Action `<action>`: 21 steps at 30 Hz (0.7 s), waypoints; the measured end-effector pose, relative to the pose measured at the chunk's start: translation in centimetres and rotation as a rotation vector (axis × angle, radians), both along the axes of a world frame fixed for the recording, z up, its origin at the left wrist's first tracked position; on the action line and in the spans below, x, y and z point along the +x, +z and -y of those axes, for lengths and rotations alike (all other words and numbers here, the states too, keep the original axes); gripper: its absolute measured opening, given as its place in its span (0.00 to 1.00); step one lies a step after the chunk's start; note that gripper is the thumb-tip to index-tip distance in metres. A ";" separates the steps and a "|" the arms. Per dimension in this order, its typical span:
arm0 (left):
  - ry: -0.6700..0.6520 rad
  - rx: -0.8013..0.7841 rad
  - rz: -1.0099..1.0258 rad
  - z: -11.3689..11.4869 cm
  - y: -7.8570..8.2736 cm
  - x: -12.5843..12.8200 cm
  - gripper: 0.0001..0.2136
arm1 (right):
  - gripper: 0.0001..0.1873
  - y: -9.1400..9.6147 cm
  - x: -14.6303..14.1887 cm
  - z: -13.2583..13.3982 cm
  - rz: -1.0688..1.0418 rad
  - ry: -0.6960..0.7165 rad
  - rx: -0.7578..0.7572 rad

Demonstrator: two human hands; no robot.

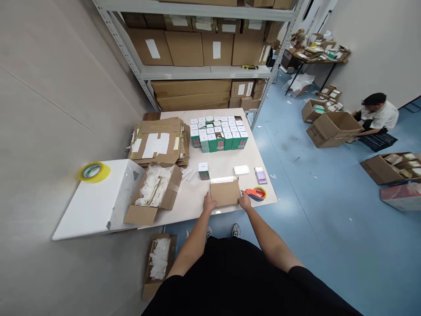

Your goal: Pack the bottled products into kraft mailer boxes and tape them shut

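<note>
A small brown cardboard box (225, 192) lies at the near edge of the white table (230, 166). My left hand (208, 203) grips its near left corner and my right hand (244, 201) grips its near right corner, fingers closed on the cardboard. Just behind the box stands a single green-and-white product box (203, 170). A white card (241, 170) and a small packet (261, 176) lie to the right. A red tape dispenser (255, 193) rests beside my right hand.
Several green-and-white boxes (217, 133) stand grouped mid-table beside a stack of flattened cartons (159, 141). An open carton of white packing (154, 193), a yellow tape roll (94, 171), shelving with cartons (197, 52). A person (376, 114) sits on the blue floor among open boxes.
</note>
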State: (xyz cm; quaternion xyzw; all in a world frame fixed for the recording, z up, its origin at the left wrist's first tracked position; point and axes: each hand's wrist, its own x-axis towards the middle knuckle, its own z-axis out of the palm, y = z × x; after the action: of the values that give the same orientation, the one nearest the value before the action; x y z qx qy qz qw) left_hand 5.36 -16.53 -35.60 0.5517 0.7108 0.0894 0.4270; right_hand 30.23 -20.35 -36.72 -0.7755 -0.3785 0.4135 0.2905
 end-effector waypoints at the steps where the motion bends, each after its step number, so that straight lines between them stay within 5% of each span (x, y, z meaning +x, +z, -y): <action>1: 0.023 -0.003 0.017 0.1 -0.2 0.0 0.45 | 0.32 -0.1 0.0 0.0 -0.032 -0.002 0.016; 7: 0.128 0.080 0.189 -0.1 -0.3 -0.7 0.51 | 0.42 1.3 0.8 -0.6 -0.246 -0.045 0.079; 12: 0.169 0.200 0.439 0.1 0.1 -1.7 0.50 | 0.34 3.1 1.7 -1.0 -0.375 -0.003 0.228; 21: 0.132 0.146 0.500 1.7 0.8 -1.7 0.42 | 0.36 2.5 2.0 -0.5 -0.337 -0.068 0.101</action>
State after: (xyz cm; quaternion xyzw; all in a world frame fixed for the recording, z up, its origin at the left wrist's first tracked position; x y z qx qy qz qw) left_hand 3.62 -18.25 -34.83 0.4943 0.6094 0.3018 0.5415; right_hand 32.22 -19.80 -34.26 -0.6919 -0.3184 0.5079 0.4023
